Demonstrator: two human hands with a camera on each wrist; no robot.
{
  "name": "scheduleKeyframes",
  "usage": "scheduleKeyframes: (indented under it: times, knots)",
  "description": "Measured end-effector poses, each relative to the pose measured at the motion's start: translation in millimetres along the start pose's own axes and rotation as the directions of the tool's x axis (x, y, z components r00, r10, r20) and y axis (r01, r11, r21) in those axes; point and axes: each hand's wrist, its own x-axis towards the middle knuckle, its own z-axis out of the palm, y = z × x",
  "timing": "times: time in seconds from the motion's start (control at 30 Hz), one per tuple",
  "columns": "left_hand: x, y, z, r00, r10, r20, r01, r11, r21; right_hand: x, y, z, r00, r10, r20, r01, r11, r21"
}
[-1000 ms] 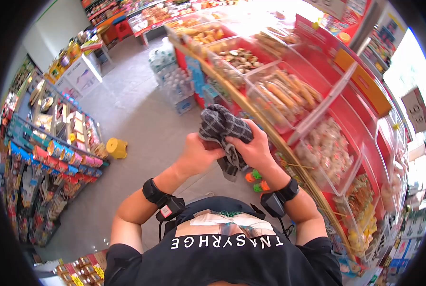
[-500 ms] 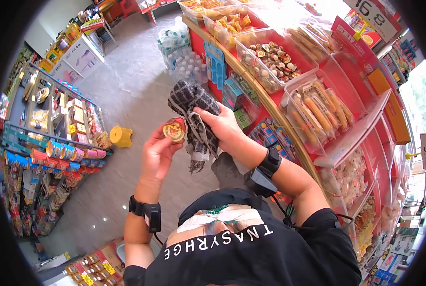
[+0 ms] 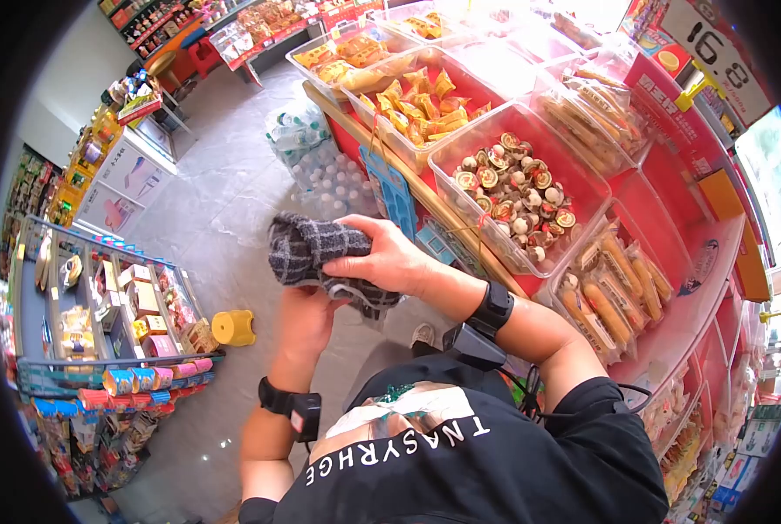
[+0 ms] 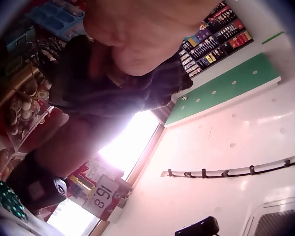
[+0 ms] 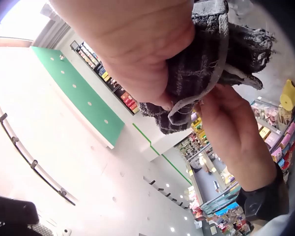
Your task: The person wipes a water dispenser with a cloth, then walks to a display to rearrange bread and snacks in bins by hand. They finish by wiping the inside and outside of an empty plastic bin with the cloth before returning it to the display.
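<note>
My right hand (image 3: 377,258) grips a bunched dark grey checked cloth (image 3: 296,249) in front of my body, thumb on the near side. In the right wrist view, the cloth (image 5: 201,73) shows a pale bound edge and frayed threads. My left hand (image 3: 307,319) is just below the cloth, its fingers hidden by it. Seen from the right wrist, the left hand (image 5: 231,123) reaches up to the underside of the bundle; I cannot tell what its fingers hold. The round-lidded snack is out of sight.
To the right, a red display stand holds clear bins of round-lidded snacks (image 3: 517,196), yellow-wrapped snacks (image 3: 421,105) and packed bread sticks (image 3: 613,288). Wrapped bottles (image 3: 299,135) stand beside it. A yellow stool (image 3: 233,327) and a goods shelf (image 3: 102,306) are on the left.
Both hands held the cloth at first; then the left hand pinched a round-lidded snack beside it. Now that hand is under the cloth and the snack is hidden. The view has shifted along the bins.
</note>
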Motion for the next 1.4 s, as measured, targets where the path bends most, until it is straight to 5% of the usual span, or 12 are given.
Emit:
scheduleKeyframes:
  times: [0.2, 0.3, 0.43, 0.57, 0.8, 0.9, 1.03, 1.1, 1.17, 1.3, 1.33, 1.4]
  knots:
    - [90, -12, 25, 0.999, 0.007, 0.048, -0.019, 0.965, 0.262, 40, 12, -55, 0.942, 0.048, -0.332, -0.033, 0.998, 0.05]
    - [150, -6, 55, 0.965, -0.049, 0.258, -0.07, 0.899, 0.433, 54, 4, -99, 0.862, -0.06, -0.503, 0.023, 0.997, -0.079]
    - [223, 13, 127, 0.758, -0.227, 0.611, 0.051, 0.955, 0.292, 59, -25, -157, 0.652, -0.248, -0.716, 0.088, 0.963, -0.254]
    - [275, 19, 181, 0.534, -0.375, 0.758, 0.305, 0.921, 0.241, 68, -45, -199, 0.5, -0.307, -0.81, 0.048, 0.944, -0.328]
    - [307, -21, 224, 0.349, -0.455, 0.819, 0.272, 0.886, 0.376, 59, -34, -225, 0.115, -0.158, -0.981, 0.041, 0.987, -0.154]
    - [298, -36, 231, 0.251, -0.4, 0.882, 0.314, 0.895, 0.317, 40, -27, -232, 0.028, -0.03, -0.999, 0.261, 0.965, -0.022]
    - [294, -30, 244, 0.145, -0.232, 0.962, 0.257, 0.948, 0.189, 11, -32, -235, -0.008, 0.125, -0.992, 0.426, 0.898, 0.11]
    - [296, -29, 251, 0.151, -0.148, 0.977, 0.24, 0.965, 0.109, -13, -31, -236, 0.094, 0.201, -0.975, 0.466, 0.857, 0.221]
    - [294, -26, 255, 0.187, -0.22, 0.957, 0.259, 0.951, 0.168, -32, -32, -235, 0.272, 0.284, -0.919, 0.624, 0.675, 0.394]
    - [282, -34, 259, 0.229, -0.433, 0.872, 0.341, 0.875, 0.345, -41, -40, -228, 0.347, 0.206, -0.915, 0.654, 0.646, 0.393]
    - [280, -40, 259, 0.23, -0.494, 0.838, 0.392, 0.836, 0.385, -38, -39, -222, 0.324, 0.131, -0.937, 0.597, 0.74, 0.31]
    - [270, -42, 265, 0.232, -0.537, 0.811, 0.406, 0.811, 0.422, -29, -27, -214, 0.246, -0.191, -0.95, 0.088, 0.981, -0.174]
